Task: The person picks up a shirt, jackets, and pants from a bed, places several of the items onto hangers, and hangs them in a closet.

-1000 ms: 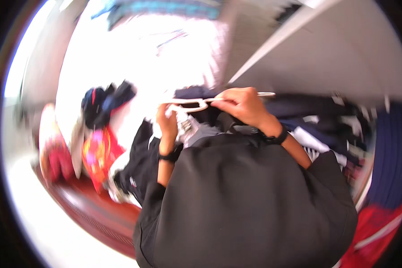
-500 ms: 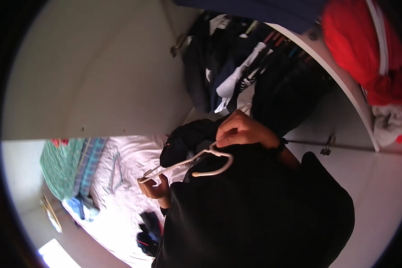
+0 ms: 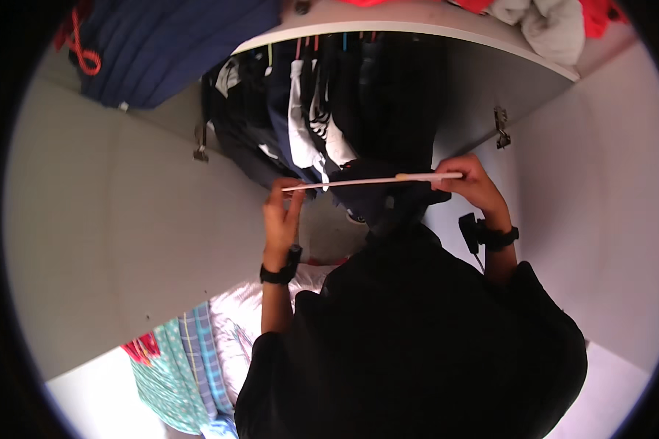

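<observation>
A white clothes hanger (image 3: 359, 181), seen nearly edge-on, spans the gap between my hands in front of the wardrobe. My left hand (image 3: 279, 212) grips its left end between thumb and fingers. At the other end my right hand (image 3: 467, 181) is closed on the hanger. Just below and behind it is a dark garment (image 3: 388, 201); whether it hangs from the hanger I cannot tell. Black bands circle both my wrists, and a small black device sits at the right one.
The open wardrobe holds several hung clothes (image 3: 300, 117) under a curved white shelf (image 3: 417, 36). A navy garment (image 3: 176, 51) droops from the shelf at upper left. Open doors (image 3: 124, 219) stand on both sides. A bed with pink bedding (image 3: 231, 314) and folded cloths (image 3: 176, 366) lies lower left.
I have turned towards the wardrobe. The hanger has swung from a slant with its hook showing to nearly level and edge-on. My right hand has moved to the hanger's right end.
</observation>
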`<action>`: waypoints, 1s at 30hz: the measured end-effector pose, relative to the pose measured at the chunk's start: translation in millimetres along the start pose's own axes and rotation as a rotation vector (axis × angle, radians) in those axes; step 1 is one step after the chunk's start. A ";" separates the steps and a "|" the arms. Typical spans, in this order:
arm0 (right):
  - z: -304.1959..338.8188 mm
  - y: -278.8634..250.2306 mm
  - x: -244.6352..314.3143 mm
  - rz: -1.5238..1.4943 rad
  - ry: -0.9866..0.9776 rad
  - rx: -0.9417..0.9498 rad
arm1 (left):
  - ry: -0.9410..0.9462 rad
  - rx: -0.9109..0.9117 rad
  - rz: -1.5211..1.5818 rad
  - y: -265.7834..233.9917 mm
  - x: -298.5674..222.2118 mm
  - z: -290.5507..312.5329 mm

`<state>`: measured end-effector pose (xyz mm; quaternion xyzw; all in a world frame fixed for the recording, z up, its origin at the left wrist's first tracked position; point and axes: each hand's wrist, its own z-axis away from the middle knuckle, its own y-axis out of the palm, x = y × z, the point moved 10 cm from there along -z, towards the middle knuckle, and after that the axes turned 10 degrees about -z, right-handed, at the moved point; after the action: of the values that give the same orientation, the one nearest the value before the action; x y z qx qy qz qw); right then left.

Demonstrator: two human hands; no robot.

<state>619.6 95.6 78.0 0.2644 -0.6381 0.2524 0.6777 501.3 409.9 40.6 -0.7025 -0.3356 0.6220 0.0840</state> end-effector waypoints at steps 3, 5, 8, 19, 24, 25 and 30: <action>44.2 -4.9 -9.8 -0.089 0.091 -0.177 | -0.036 0.179 0.165 60.4 19.1 -13.5; 75.2 -4.4 -15.1 -0.123 0.143 -0.283 | -0.001 0.272 0.181 93.4 13.0 -21.6; 115.7 6.1 -29.8 -0.113 0.228 -0.366 | 0.042 0.438 0.228 163.7 23.4 -31.4; 187.6 -49.7 -40.7 -0.170 -0.003 -1.200 | 0.291 1.040 -0.029 340.9 -35.8 35.6; 98.5 -84.1 -28.1 -0.214 -0.111 -1.049 | 0.411 1.159 0.358 334.6 -100.1 37.8; 79.5 -94.0 -24.9 -0.211 -0.114 -1.031 | 0.376 1.135 0.402 325.6 -114.8 22.0; -30.9 -141.2 12.9 -0.233 -0.267 -0.921 | 0.467 0.830 0.324 311.5 -129.1 -67.0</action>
<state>738.8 13.2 84.3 0.0370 -0.7308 -0.1693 0.6602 677.9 118.6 -6.4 -0.7733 0.0814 0.5343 0.3315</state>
